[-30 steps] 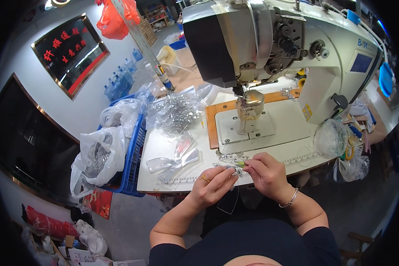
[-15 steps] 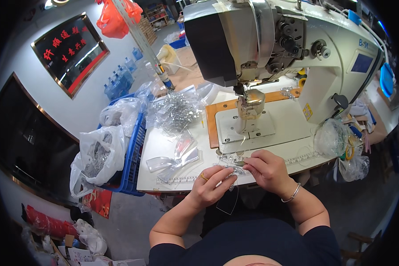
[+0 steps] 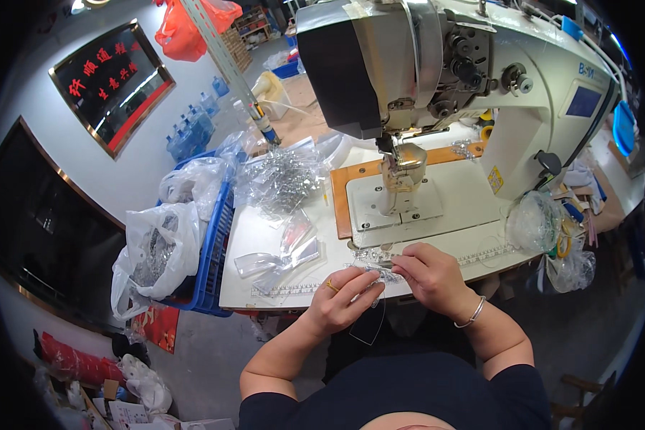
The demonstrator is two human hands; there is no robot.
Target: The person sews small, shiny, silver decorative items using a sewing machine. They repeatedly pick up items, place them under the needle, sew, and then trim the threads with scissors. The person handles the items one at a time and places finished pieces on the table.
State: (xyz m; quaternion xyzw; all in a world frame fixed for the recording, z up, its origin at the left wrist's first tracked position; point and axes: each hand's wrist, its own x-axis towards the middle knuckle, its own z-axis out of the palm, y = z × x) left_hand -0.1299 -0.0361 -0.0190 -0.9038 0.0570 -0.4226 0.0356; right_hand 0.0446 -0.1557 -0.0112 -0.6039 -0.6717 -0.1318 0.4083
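Observation:
At the front edge of the sewing machine table, my left hand (image 3: 342, 299) is closed on a clear plastic strap (image 3: 368, 328), whose pointed loop hangs below the edge. Small shiny silver pieces (image 3: 375, 272), probably buckles, lie bunched at its fingertips. Close beside it, my right hand (image 3: 433, 272) pinches with thumb and forefinger at something small among these pieces; the fingers hide most of it. Beyond both hands stands the sewing machine's post (image 3: 401, 183), its needle area above. More silver bits (image 3: 369, 253) lie on the table just past my fingers.
Clear plastic pieces (image 3: 283, 258) and a heap of silver buckles in clear bags (image 3: 283, 179) lie on the left. A blue basket (image 3: 218, 265) with plastic bags adjoins the table. Yellow-handled scissors (image 3: 565, 245) and a clear bag (image 3: 534, 222) are at the right edge.
My right hand's fingers have shifted slightly over the small silver pieces. My left hand keeps its hold on the strap, and the view has moved a little.

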